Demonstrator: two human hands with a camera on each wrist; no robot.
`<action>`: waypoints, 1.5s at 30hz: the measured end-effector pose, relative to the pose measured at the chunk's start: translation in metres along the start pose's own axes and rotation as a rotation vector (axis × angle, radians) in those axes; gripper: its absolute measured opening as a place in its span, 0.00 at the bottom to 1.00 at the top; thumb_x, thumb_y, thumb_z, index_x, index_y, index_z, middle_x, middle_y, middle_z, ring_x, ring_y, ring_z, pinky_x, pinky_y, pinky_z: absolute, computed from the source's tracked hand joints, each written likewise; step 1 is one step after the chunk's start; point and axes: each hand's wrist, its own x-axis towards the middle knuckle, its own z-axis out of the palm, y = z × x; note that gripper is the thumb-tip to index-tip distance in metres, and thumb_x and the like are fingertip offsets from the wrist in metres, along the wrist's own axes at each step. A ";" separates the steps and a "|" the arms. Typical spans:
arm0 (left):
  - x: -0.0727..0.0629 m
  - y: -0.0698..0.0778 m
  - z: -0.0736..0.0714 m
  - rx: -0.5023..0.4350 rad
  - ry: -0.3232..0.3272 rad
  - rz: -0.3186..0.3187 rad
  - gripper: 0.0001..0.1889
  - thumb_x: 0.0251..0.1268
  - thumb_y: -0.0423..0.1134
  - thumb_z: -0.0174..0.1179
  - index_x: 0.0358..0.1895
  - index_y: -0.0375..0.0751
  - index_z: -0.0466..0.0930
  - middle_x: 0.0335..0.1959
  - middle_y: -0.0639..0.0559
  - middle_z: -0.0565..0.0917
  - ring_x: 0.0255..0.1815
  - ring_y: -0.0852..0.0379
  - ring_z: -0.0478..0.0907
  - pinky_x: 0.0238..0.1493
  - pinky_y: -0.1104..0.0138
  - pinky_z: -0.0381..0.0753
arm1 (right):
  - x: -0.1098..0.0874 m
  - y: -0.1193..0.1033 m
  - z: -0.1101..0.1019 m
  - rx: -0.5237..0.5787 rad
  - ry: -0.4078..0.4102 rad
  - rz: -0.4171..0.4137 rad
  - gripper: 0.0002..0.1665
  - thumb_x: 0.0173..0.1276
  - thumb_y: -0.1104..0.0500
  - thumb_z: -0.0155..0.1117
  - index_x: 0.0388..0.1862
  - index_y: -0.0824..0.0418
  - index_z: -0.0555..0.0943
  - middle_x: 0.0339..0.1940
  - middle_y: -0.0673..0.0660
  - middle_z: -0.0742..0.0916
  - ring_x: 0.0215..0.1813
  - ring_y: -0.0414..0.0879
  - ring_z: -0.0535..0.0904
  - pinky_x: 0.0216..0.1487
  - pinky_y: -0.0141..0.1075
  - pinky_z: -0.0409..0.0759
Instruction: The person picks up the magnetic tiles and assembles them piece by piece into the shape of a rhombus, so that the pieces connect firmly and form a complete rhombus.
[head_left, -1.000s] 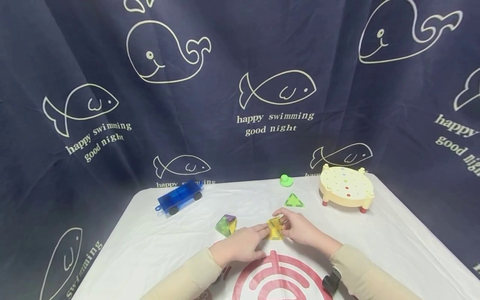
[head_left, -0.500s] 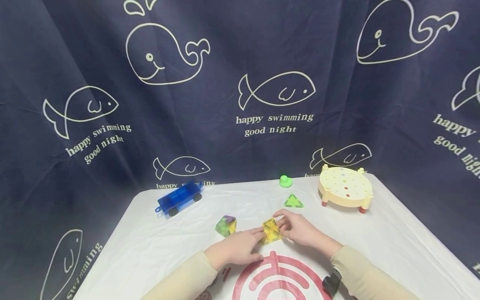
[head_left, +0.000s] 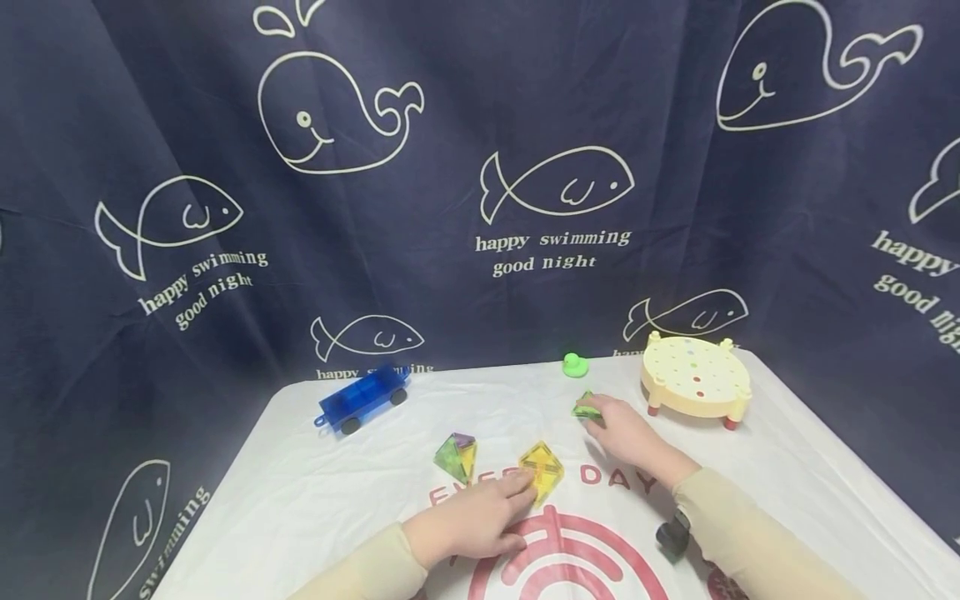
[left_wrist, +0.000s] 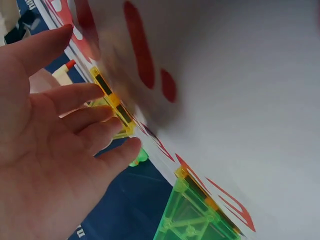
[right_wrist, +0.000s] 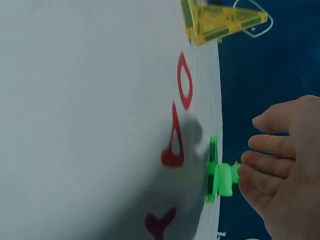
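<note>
My left hand (head_left: 480,512) touches a yellow see-through tile piece (head_left: 543,467) with its fingertips. In the left wrist view those fingers lie fairly straight against the yellow edge, with nothing gripped. My right hand (head_left: 621,429) hovers at a green triangle magnetic tile (head_left: 585,408), partly covering it in the head view. From the right wrist, this green tile (right_wrist: 212,170) lies flat on the table, apart from the loosely bent fingers. Left of the yellow piece stands a green, yellow and purple tile shape (head_left: 456,457).
A blue toy wagon (head_left: 362,398) stands at the table's back left. A green toy duck (head_left: 575,364) sits behind the triangle. The cream round pegboard (head_left: 696,375) on short legs is at the back right. A dark printed curtain (head_left: 450,100) hangs behind the table.
My right hand has left the yellow piece and moved back and right to the green triangle. The yellow piece has turned and shifted slightly, with my left hand following it.
</note>
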 end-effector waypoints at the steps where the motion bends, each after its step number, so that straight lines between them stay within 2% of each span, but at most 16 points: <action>1: 0.001 0.001 0.001 0.004 -0.001 -0.002 0.36 0.73 0.56 0.60 0.75 0.37 0.67 0.77 0.41 0.65 0.77 0.51 0.62 0.73 0.64 0.66 | 0.002 0.002 -0.001 -0.031 -0.016 0.003 0.22 0.72 0.65 0.62 0.63 0.72 0.78 0.65 0.72 0.79 0.69 0.69 0.72 0.69 0.61 0.69; 8: 0.020 0.005 0.005 -0.007 0.012 -0.077 0.35 0.75 0.58 0.55 0.74 0.35 0.68 0.75 0.40 0.67 0.75 0.49 0.65 0.73 0.64 0.66 | 0.004 0.010 0.002 -0.147 -0.150 0.020 0.34 0.75 0.56 0.62 0.71 0.75 0.69 0.73 0.74 0.70 0.74 0.69 0.64 0.72 0.60 0.64; 14: 0.038 0.003 0.003 -0.010 0.020 -0.145 0.36 0.74 0.59 0.56 0.71 0.33 0.72 0.71 0.37 0.72 0.68 0.46 0.74 0.68 0.64 0.73 | -0.002 0.014 0.005 -0.184 -0.204 0.006 0.37 0.74 0.51 0.64 0.71 0.75 0.69 0.75 0.74 0.68 0.75 0.68 0.63 0.73 0.60 0.64; 20: 0.051 0.002 0.002 -0.029 -0.005 -0.212 0.36 0.73 0.61 0.56 0.71 0.34 0.72 0.72 0.36 0.70 0.69 0.47 0.73 0.69 0.64 0.72 | -0.013 0.011 0.000 -0.165 -0.231 0.003 0.38 0.73 0.50 0.64 0.72 0.73 0.69 0.76 0.73 0.67 0.76 0.68 0.62 0.73 0.60 0.64; 27: 0.055 0.005 -0.007 -0.067 0.000 -0.242 0.36 0.72 0.59 0.58 0.71 0.34 0.72 0.73 0.35 0.70 0.70 0.46 0.73 0.69 0.64 0.72 | -0.035 0.009 0.001 -0.138 -0.232 -0.018 0.40 0.73 0.47 0.65 0.73 0.72 0.69 0.76 0.72 0.67 0.76 0.66 0.63 0.73 0.58 0.64; 30: 0.056 0.004 -0.006 -0.069 0.002 -0.236 0.35 0.72 0.58 0.58 0.70 0.33 0.73 0.72 0.35 0.70 0.70 0.46 0.73 0.69 0.64 0.72 | -0.046 0.005 0.003 -0.136 -0.214 -0.027 0.42 0.72 0.45 0.66 0.73 0.71 0.69 0.76 0.71 0.68 0.76 0.66 0.63 0.72 0.59 0.65; 37: 0.058 0.002 -0.005 -0.090 -0.004 -0.253 0.35 0.72 0.58 0.58 0.70 0.33 0.73 0.73 0.35 0.70 0.70 0.46 0.73 0.69 0.64 0.72 | -0.070 -0.009 0.001 -0.132 -0.217 -0.029 0.40 0.71 0.48 0.67 0.73 0.71 0.70 0.76 0.68 0.69 0.76 0.64 0.64 0.71 0.58 0.67; 41: 0.058 0.003 -0.006 -0.088 0.001 -0.255 0.35 0.72 0.58 0.59 0.70 0.33 0.74 0.72 0.34 0.70 0.69 0.45 0.73 0.68 0.64 0.73 | -0.069 -0.010 -0.001 -0.110 -0.212 -0.033 0.36 0.72 0.50 0.66 0.71 0.71 0.72 0.75 0.69 0.71 0.75 0.65 0.66 0.72 0.59 0.66; 45: 0.059 0.003 -0.006 -0.106 0.004 -0.256 0.35 0.71 0.57 0.60 0.69 0.32 0.74 0.72 0.33 0.70 0.69 0.44 0.74 0.68 0.64 0.73 | -0.058 -0.005 -0.005 -0.056 -0.178 -0.084 0.25 0.72 0.57 0.66 0.62 0.71 0.79 0.65 0.69 0.80 0.68 0.68 0.72 0.69 0.62 0.68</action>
